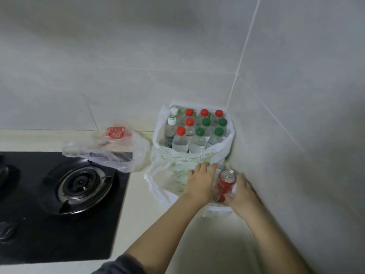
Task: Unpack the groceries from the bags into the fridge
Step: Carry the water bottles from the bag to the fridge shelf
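One red can (225,184) in my right hand (244,194), fingers wrapped round its lower body from the wall side. Silver top with pull-tab faces up, can slightly tilted. It sits at the near mouth of the white bag (177,175), not yet clear of the plastic. Left hand (201,182) lies just left of the grip, fingers stretched flat on the green-printed bag front, holding nothing. Judgement: can rigid but thin-walled, modest weight if full, smooth, maybe slick; take it mid-body, no hard squeeze. Beyond the grip, water bottles (195,133) stand upright in the bag, with red, green and white caps. They look heavier and softer-walled, best taken just under the cap. Further left of the grip: clear bag (110,155), gas hob (79,184). Fridge not in view
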A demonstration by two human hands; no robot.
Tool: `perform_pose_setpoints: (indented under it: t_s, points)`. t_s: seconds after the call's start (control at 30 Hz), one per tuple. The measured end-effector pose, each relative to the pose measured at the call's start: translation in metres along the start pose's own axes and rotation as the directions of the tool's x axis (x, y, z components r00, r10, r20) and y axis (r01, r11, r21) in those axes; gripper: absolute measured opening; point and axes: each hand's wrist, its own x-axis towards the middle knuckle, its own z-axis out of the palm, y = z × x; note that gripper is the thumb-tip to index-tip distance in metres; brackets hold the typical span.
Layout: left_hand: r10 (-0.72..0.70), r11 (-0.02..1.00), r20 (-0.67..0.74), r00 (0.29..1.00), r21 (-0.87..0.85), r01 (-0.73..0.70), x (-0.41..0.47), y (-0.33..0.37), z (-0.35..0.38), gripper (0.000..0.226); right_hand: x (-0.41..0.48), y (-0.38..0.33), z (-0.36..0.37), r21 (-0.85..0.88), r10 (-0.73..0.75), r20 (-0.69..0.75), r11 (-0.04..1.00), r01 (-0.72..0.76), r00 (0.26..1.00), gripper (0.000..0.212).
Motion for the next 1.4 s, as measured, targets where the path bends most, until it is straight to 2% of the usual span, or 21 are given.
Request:
perform_pose_setpoints:
  t_s: [0.03, 0.17, 0.3, 0.37, 0.47, 0.6, 0.77, 0.87, 1.03, 1.13, 1.27, 1.4]
  points:
    - [0.019, 1.000, 0.060, 0.998, 0.011, -0.020, 0.015, 0.010, 0.005, 0.078, 0.002, 0.008, -0.002, -0.002, 0.033, 0.002, 0.999, -0.033, 0.999, 0.084]
    - [0.020, 1.000, 0.171, 0.985, 0.020, -0.023, 0.035, 0.014, 0.008, 0.079, 0.003, 0.005, 0.006, -0.019, -0.031, 0.011, 0.999, 0.031, 0.999, 0.073]
    - [0.046, 0.999, 0.250, 0.967, -0.003, -0.047, 0.053, 0.015, 0.014, 0.065, 0.009, 0.006, 0.010, -0.059, -0.027, 0.029, 0.998, 0.029, 0.999, 0.080]
    - [0.054, 0.998, 0.242, 0.969, -0.047, -0.044, 0.057, 0.013, 0.014, 0.055, 0.010, 0.009, 0.013, -0.052, -0.023, 0.012, 0.998, 0.024, 1.000, 0.078]
    - [0.048, 0.997, 0.208, 0.977, -0.064, -0.035, 0.055, 0.006, 0.011, 0.052, 0.013, 0.010, 0.018, -0.061, -0.024, -0.001, 0.998, 0.024, 1.000, 0.075]
    - [-0.002, 0.996, 0.180, 0.984, -0.083, 0.018, 0.042, -0.013, -0.006, 0.055, 0.018, 0.005, 0.021, -0.159, 0.002, 0.052, 0.987, 0.006, 0.999, 0.081]
    - [-0.065, 0.983, 0.083, 0.994, -0.168, 0.078, 0.015, -0.042, -0.043, 0.052, 0.030, -0.021, 0.012, -0.245, -0.047, 0.081, 0.967, 0.066, 0.996, 0.077]
    - [-0.103, 0.967, -0.006, 0.995, -0.234, 0.098, -0.002, -0.058, -0.069, 0.051, 0.039, -0.048, 0.001, -0.187, -0.128, 0.018, 0.974, 0.129, 0.992, 0.058]
    - [-0.200, 0.938, -0.169, 0.965, -0.317, 0.139, -0.028, -0.083, -0.108, 0.051, 0.057, -0.105, -0.013, -0.093, -0.280, -0.102, 0.958, 0.271, 0.955, 0.055]
    - [-0.251, 0.924, -0.230, 0.940, -0.348, 0.162, -0.041, -0.094, -0.125, 0.051, 0.073, -0.138, -0.013, 0.003, -0.337, -0.116, 0.941, 0.339, 0.934, 0.047]
    - [-0.329, 0.888, -0.275, 0.904, -0.415, 0.197, -0.063, -0.108, -0.144, 0.054, 0.101, -0.174, -0.005, 0.103, -0.340, -0.141, 0.929, 0.356, 0.930, 0.040]
    - [-0.396, 0.867, -0.336, 0.854, -0.443, 0.228, -0.087, -0.121, -0.155, 0.062, 0.124, -0.194, 0.008, 0.095, -0.261, -0.050, 0.960, 0.265, 0.964, 0.025]
